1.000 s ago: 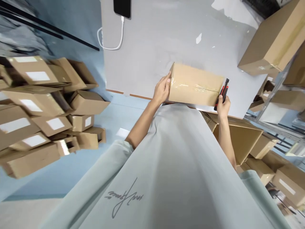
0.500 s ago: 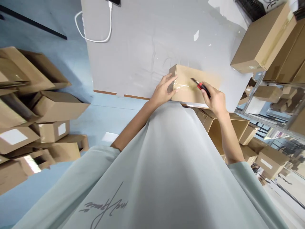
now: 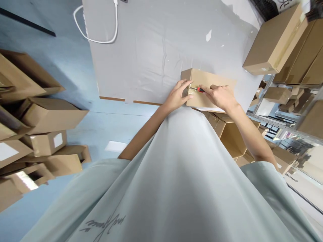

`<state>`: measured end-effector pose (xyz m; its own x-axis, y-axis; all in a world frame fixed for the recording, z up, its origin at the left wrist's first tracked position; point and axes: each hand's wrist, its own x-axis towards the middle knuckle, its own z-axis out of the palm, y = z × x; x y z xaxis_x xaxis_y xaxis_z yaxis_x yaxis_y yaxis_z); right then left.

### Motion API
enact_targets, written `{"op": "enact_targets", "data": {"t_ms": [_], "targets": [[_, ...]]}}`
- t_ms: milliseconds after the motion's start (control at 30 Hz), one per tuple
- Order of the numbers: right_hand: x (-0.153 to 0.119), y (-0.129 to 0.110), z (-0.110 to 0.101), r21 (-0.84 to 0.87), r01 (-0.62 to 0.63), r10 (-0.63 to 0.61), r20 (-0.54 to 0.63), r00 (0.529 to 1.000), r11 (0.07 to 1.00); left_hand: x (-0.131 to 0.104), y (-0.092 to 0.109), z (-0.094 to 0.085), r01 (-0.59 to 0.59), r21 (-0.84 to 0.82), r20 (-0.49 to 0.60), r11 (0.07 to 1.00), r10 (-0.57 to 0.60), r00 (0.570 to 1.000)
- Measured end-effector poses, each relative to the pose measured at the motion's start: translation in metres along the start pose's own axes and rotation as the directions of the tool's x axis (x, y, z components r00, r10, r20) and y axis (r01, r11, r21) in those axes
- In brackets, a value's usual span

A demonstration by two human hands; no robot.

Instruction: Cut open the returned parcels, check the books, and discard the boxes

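Observation:
A small taped cardboard box [image 3: 208, 78] lies near the front edge of the grey table [image 3: 131, 67]. My left hand [image 3: 176, 95] grips its left end, fingers on the far side and thumb on the near side. In my right hand [image 3: 223, 96] is a red and black utility knife [image 3: 201, 89], its handle mostly hidden by the fingers. The blade points left and lies along the clear tape at the box's left end, close to my left fingers. Whether the tape is cut I cannot tell.
Opened cardboard boxes [image 3: 54, 112] are heaped on the blue floor at the left. A larger taped box [image 3: 272, 40] stands at the table's right end, by shelving with more boxes. Below the front edge is an open carton [image 3: 232, 137]. A white cable [image 3: 101, 42] hangs over the left edge.
My right hand has moved left over the box, turning the knife flatter, and its blade now meets the tape near the left end. My left hand keeps its hold.

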<state>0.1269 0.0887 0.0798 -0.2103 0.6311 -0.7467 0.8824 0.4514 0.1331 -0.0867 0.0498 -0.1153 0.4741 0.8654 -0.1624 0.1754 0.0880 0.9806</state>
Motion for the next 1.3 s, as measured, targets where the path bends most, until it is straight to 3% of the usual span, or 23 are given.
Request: {"op": "enact_targets", "data": {"t_ms": [200,467,633,800,1000,1167,1233,1300], "targets": [[-0.002,-0.002,-0.008,-0.048,0.030,-0.029,0.023,0.999,0.998,-0.001,0.005,-0.004,0.043,-0.005,0.027,0.999,-0.043,0.999],[0.001,-0.011,-0.018,-0.041,0.117,-0.116,0.037,0.993,0.992,0.000,-0.002,0.000,0.054,0.005,-0.001,0.999,-0.054,0.999],[0.011,0.001,-0.003,0.017,0.176,-0.176,-0.001,0.984,0.984,-0.004,-0.001,-0.002,0.065,0.016,-0.019,0.998,-0.065,0.998],[0.001,0.062,0.043,0.083,0.152,-0.146,-0.077,0.986,0.985,-0.009,0.005,0.002,0.115,0.015,-0.080,0.993,-0.114,0.990],[-0.053,0.163,0.101,0.162,-0.010,0.025,-0.089,0.996,0.987,-0.012,0.006,0.012,0.171,-0.006,-0.186,0.985,-0.169,0.968],[-0.088,0.247,0.155,0.146,-0.209,0.220,-0.064,0.973,0.967,-0.015,0.000,0.012,0.250,-0.032,-0.218,0.968,-0.251,0.943],[-0.090,0.270,0.186,0.263,-0.262,0.297,-0.102,0.950,0.929,-0.017,0.001,0.010,0.278,-0.047,-0.212,0.959,-0.282,0.936],[-0.077,0.276,0.222,0.495,-0.235,0.369,-0.192,0.909,0.837,-0.018,0.004,0.006,0.283,-0.068,-0.206,0.957,-0.291,0.934]]}}
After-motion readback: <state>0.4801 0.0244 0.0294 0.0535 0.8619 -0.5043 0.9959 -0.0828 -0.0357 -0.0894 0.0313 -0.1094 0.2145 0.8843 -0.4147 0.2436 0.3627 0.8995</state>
